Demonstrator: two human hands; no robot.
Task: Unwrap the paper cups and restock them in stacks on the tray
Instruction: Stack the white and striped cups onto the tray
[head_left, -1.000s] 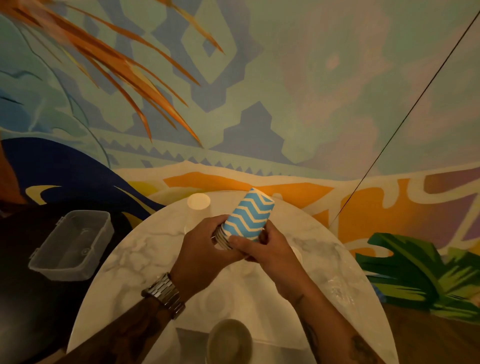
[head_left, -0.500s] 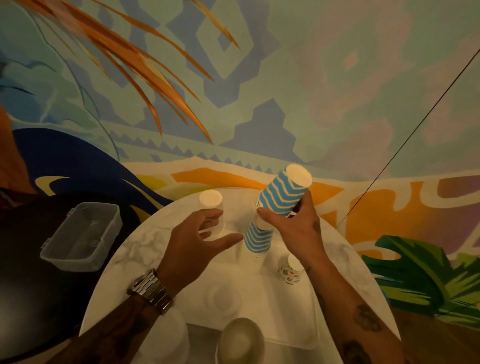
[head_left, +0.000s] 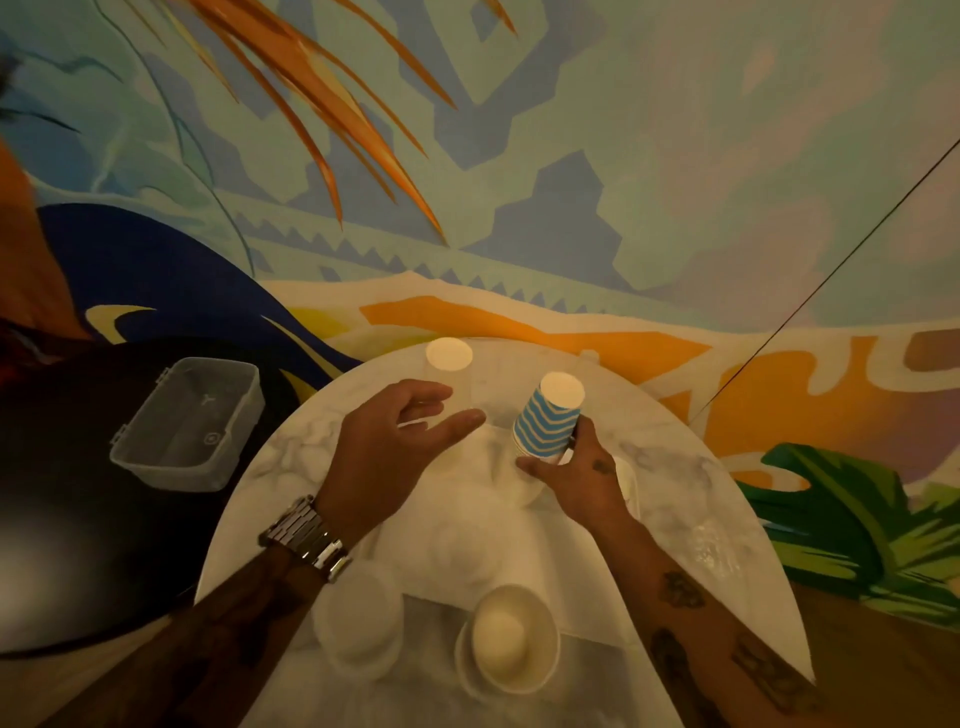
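Note:
A blue-and-white zigzag paper cup stack (head_left: 546, 422) stands upside down, slightly tilted, over the white tray (head_left: 524, 566) on the round marble table. My right hand (head_left: 576, 475) grips its lower rim from the right. My left hand (head_left: 395, 447), with a metal watch on the wrist, hovers open just left of the stack, fingers spread, holding nothing. A plain white upturned cup stack (head_left: 449, 364) stands at the far side of the table. Another white cup stack (head_left: 511, 639) rises at the near edge, seen from above.
A clear plastic box (head_left: 189, 423) sits on a dark surface to the left. The marble table (head_left: 717, 525) ends close on the right. A white lid-like disc (head_left: 358, 621) lies near my left forearm. A painted mural wall stands right behind the table.
The zigzag cups went from both hands to my right hand alone, then down onto the lower zigzag stack, now looking like one shorter stack. My left hand let go and opened.

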